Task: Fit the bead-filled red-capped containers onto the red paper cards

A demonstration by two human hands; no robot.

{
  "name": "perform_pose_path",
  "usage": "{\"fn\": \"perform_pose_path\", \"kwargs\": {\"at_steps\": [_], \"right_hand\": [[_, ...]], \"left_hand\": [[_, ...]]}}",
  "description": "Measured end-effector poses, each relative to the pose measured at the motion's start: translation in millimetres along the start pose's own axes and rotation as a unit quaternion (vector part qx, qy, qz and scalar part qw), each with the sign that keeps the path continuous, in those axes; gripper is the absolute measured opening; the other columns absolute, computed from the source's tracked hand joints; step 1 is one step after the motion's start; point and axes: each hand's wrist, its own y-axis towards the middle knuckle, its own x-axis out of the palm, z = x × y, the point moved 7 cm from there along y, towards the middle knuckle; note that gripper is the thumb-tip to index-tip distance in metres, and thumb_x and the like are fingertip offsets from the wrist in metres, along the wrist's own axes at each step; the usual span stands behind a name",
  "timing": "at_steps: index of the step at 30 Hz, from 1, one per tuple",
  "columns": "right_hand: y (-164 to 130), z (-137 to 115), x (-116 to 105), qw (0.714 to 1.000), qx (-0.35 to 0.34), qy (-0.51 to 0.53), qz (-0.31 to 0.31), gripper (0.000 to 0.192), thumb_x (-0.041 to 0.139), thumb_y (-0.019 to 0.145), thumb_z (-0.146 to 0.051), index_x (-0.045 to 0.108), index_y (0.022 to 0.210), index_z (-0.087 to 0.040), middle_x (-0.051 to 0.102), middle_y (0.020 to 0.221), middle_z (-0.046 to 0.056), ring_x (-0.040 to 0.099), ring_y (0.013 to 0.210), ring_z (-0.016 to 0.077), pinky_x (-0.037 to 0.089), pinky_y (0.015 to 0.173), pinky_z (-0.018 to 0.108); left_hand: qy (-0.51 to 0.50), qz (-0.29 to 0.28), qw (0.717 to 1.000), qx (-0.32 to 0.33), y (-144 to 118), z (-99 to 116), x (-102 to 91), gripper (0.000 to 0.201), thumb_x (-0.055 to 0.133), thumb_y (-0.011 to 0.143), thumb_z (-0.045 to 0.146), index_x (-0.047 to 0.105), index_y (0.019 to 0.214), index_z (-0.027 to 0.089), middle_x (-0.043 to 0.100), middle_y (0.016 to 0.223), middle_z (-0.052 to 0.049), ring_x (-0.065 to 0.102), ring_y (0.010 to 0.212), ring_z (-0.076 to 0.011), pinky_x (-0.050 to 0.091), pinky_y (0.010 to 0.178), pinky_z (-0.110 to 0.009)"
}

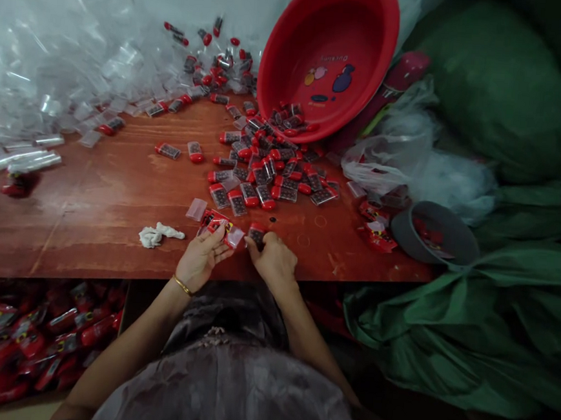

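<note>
Head view: bagging step, by the look. Small red-capped piece [257, 234] pinched in right hand [275, 259] at table [90, 221] edge; left hand [202, 259] grasping clear packet [221, 226]. Next: piece into packet mouth. Loose pile [264, 170], tipped red basin [328, 58] beyond.

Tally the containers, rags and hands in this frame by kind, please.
Red basin: 1
Grey bowl: 1
White rag: 1
Hands, left hand and right hand: 2
Total: 5

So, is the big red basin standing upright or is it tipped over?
Tipped. The red basin leans on its side with its opening facing the table, and small red pieces lie spread from its lower rim.
</note>
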Motion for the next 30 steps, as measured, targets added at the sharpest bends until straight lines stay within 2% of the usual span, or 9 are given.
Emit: {"fn": "perform_pose_path", "kwargs": {"at_steps": [3, 5, 7, 9, 11, 15, 19, 26, 30], "right_hand": [[0, 0, 3, 0.997, -0.026, 0.063, 0.021, 0.027, 0.054, 0.083, -0.039, 0.057, 0.096, -0.015, 0.067, 0.092, 0.013, 0.064, 0.091, 0.0287, 0.046, 0.07, 0.034], [-4, 7, 1, 0.985, -0.045, 0.162, 0.035, 0.023, 0.054, 0.082, -0.035, 0.054, 0.097, -0.017, 0.067, 0.087, 0.01, 0.064, 0.085, 0.0249, 0.046, 0.07, 0.033], [-12, 15, -2, 0.946, -0.074, 0.316, 0.019, 0.024, 0.051, 0.084, -0.039, 0.052, 0.097, -0.019, 0.067, 0.08, 0.005, 0.063, 0.069, 0.0183, 0.047, 0.065, 0.03], [-24, 18, -6, 0.885, -0.107, 0.453, -0.029, 0.027, 0.048, 0.085, -0.044, 0.051, 0.095, -0.019, 0.065, 0.073, 0.001, 0.056, 0.053, 0.0124, 0.046, 0.055, 0.025], [-38, 17, -11, 0.846, -0.13, 0.513, -0.072, 0.027, 0.048, 0.085, -0.045, 0.053, 0.094, -0.019, 0.062, 0.067, -0.001, 0.05, 0.045, 0.0091, 0.041, 0.048, 0.022], [-55, 9, -22, 0.86, -0.163, 0.479, -0.07, 0.022, 0.053, 0.084, -0.038, 0.058, 0.092, -0.019, 0.056, 0.06, -0.003, 0.048, 0.048, 0.0085, 0.038, 0.047, 0.02], [-54, 1, -22, 0.869, -0.168, 0.46, -0.066, 0.018, 0.054, 0.082, -0.035, 0.059, 0.088, -0.018, 0.054, 0.058, -0.003, 0.049, 0.05, 0.0087, 0.038, 0.048, 0.02], [-49, -8, -6, 0.819, -0.119, 0.548, -0.123, 0.026, 0.054, 0.08, -0.042, 0.056, 0.088, -0.018, 0.053, 0.054, -0.005, 0.04, 0.04, 0.006, 0.032, 0.039, 0.018], [-49, -15, 0, 0.808, -0.115, 0.569, -0.098, 0.029, 0.051, 0.083, -0.046, 0.055, 0.089, -0.018, 0.055, 0.057, -0.004, 0.04, 0.039, 0.0059, 0.034, 0.039, 0.019]], "left_hand": [[0.005, -0.002, 1.0, 0.007, -3, 3, -1.5, 0.035, 0.084, 0.053, 0.032, 0.064, 0.077, 0.015, 0.069, 0.073, -0.001, 0.063, 0.064, -0.0129, 0.051, 0.071, -0.029], [0.007, 0.002, 1.0, 0.015, -5, 7, -5.0, 0.034, 0.084, 0.054, 0.032, 0.065, 0.077, 0.015, 0.07, 0.073, -0.002, 0.064, 0.065, -0.0131, 0.051, 0.07, -0.028], [0.012, 0.007, 1.0, 0.027, -7, 11, -8.7, 0.035, 0.084, 0.053, 0.033, 0.066, 0.077, 0.014, 0.07, 0.073, -0.002, 0.064, 0.064, -0.0129, 0.051, 0.068, -0.027], [0.019, 0.009, 0.999, 0.039, -8, 14, -10.7, 0.036, 0.085, 0.051, 0.034, 0.067, 0.076, 0.014, 0.07, 0.073, -0.002, 0.063, 0.062, -0.0124, 0.051, 0.067, -0.027], [0.028, 0.008, 0.999, 0.043, -9, 14, -9.8, 0.039, 0.085, 0.05, 0.035, 0.069, 0.077, 0.013, 0.07, 0.072, -0.003, 0.063, 0.061, -0.0118, 0.051, 0.066, -0.026], [0.053, 0.008, 0.997, 0.048, -12, 11, -4.5, 0.044, 0.086, 0.044, 0.039, 0.071, 0.076, 0.012, 0.071, 0.073, -0.004, 0.064, 0.064, -0.0129, 0.051, 0.063, -0.024], [0.073, 0.009, 0.996, 0.057, -17, 12, -1.5, 0.045, 0.087, 0.039, 0.039, 0.072, 0.071, 0.012, 0.071, 0.072, -0.004, 0.062, 0.062, -0.0121, 0.05, 0.061, -0.023], [0.088, -0.026, 0.992, 0.089, -19, 13, 0.9, 0.037, 0.086, 0.046, 0.036, 0.073, 0.072, 0.013, 0.071, 0.074, -0.004, 0.061, 0.063, -0.0113, 0.05, 0.064, -0.023], [0.084, -0.043, 0.989, 0.114, -17, 1, 5.5, 0.036, 0.084, 0.049, 0.033, 0.072, 0.076, 0.014, 0.07, 0.074, -0.002, 0.06, 0.063, -0.0101, 0.049, 0.065, -0.022]]}}
